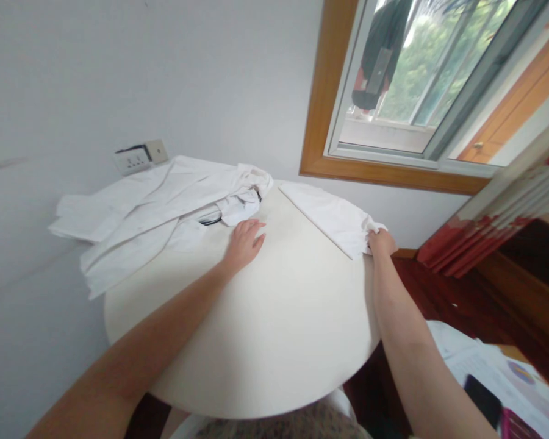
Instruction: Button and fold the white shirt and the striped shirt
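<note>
My left hand [246,242] rests on the white round table [256,329], its fingers loosely stretched and holding nothing. Just beyond its fingertips lies a rumpled white shirt [160,201], spread over the table's far left edge, with some dark bits showing among its folds. At the table's right edge my right hand [382,241] is closed on the bunched end of a folded white cloth [324,213]. That cloth lies flat along the far right rim, with a straight fold facing me. The fingertips of my right hand are partly hidden by the fabric.
A wall with a socket [135,160] stands behind the table. At the back right is a wood-framed window [315,152], with a red and white curtain [466,231] beside it. A black phone [482,399] lies on a covered surface at the lower right.
</note>
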Tool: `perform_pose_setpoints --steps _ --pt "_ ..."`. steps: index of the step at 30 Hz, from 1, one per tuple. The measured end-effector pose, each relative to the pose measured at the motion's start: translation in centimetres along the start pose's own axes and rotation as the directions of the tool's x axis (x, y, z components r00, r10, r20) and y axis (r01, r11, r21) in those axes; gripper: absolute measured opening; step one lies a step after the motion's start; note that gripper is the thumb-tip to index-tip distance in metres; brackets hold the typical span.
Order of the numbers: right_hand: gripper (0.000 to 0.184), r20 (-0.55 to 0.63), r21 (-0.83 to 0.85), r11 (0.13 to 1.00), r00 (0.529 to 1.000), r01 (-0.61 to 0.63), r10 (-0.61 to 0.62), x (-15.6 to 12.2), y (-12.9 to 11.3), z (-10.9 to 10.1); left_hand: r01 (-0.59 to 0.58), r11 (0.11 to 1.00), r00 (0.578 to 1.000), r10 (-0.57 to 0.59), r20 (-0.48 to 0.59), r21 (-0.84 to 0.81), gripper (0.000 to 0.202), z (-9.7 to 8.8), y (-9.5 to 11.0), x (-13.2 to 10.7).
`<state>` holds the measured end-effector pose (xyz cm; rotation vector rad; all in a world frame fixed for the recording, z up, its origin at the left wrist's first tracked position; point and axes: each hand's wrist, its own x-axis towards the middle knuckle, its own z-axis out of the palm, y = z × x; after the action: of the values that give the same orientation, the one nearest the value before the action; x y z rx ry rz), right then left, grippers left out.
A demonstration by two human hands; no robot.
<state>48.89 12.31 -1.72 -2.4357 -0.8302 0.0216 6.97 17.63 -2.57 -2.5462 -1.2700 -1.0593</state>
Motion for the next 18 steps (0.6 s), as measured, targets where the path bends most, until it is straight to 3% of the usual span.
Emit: perform_pose_setpoints --steps 3,4,6,7,9,10,12,14,15,16,18 --pt "0.037 -0.159 0.212 0.967 0.981 0.144 -0.111 -0.7 -1.5 -0.6 -0.009 1.000 1.000 0.009 0.014 -0.014 0.033 -0.1 0.3 -0.2" --pt "0.038 -0.206 0.334 0.916 0.965 0.223 -0.160 -1.1 -2.1 -0.9 -0.001 1.000 1.000 0.002 0.014 -0.019 0.033 -0.2 0.3 -0.2" --pt "0.040 -0.261 0.591 0.720 0.931 0.363 -0.255 -2.2 -3.4 -1.9 0.028 0.999 1.000 -0.027 0.004 -0.033 0.032 -0.3 0.3 -0.2" --pt "0.041 -0.241 0.695 0.610 0.923 0.381 -0.301 -3.0 -4.0 -2.5 0.044 0.998 0.999 -0.045 -0.007 -0.048 0.032 -0.3 0.3 -0.1" --pt "0.042 -0.099 0.843 0.447 0.904 0.298 -0.415 -5.0 -4.6 -4.0 0.078 0.992 0.996 -0.083 -0.041 -0.100 0.032 -0.4 -0.1 0.1" --pt "0.041 0.009 0.884 0.413 0.875 0.220 -0.485 -6.0 -4.7 -4.8 0.102 0.985 0.991 -0.112 -0.068 -0.138 0.032 -0.4 -0.3 0.1" --pt "0.039 0.223 0.907 0.416 0.757 0.070 -0.614 -8.0 -4.3 -6.5 0.175 0.950 0.970 -0.211 -0.120 -0.257 0.033 -0.3 -0.8 0.3" --pt "0.039 0.361 0.908 0.419 0.569 -0.032 -0.739 -9.8 -4.1 -7.6 0.276 0.843 0.932 -0.352 -0.088 -0.461 0.036 -0.1 -0.9 0.3" --pt "0.040 0.421 0.898 0.434 0.419 -0.069 -0.804 -10.7 -4.4 -7.9 0.333 0.747 0.909 -0.417 -0.016 -0.576 0.038 -0.1 -0.8 0.4" --pt "0.041 0.477 0.878 0.470 0.227 -0.088 -0.849 -11.6 -4.9 -8.0 0.391 0.629 0.886 -0.456 0.089 -0.672 0.042 -0.1 -0.5 0.4" --pt "0.044 0.569 0.806 0.592 -0.241 -0.028 -0.786 -13.7 -6.5 -7.3 0.510 0.397 0.833 -0.451 0.321 -0.764 0.048 -0.4 0.3 0.4"
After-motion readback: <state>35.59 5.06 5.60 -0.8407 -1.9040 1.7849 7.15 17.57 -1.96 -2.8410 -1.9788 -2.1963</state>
